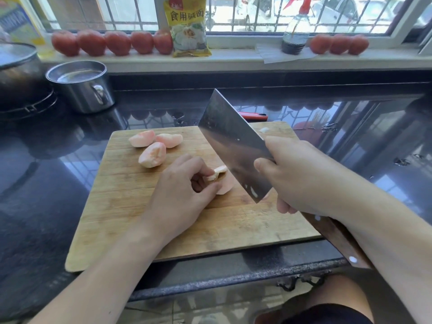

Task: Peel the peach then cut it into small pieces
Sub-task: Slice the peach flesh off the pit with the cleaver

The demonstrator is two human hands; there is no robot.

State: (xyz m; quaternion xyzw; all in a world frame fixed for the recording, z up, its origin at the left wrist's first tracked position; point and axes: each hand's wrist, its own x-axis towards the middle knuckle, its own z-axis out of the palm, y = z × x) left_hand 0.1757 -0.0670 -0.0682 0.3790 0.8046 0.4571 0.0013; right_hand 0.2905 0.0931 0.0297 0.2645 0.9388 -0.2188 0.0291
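Yellow packet [188,26] reads "食用碱面"; left hand [180,197] pinches peach piece [219,174], right hand [301,181] apparently grips cleaver [231,139].

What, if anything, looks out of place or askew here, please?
The cutting board lies crooked, its near edge overhanging the counter edge. A stray white scrap sits at its far edge.

Home kitchen: dark stone counter [58,183], steel pot [80,87], chopping board [131,206], tomatoes [93,42] on windowsill (barred window).
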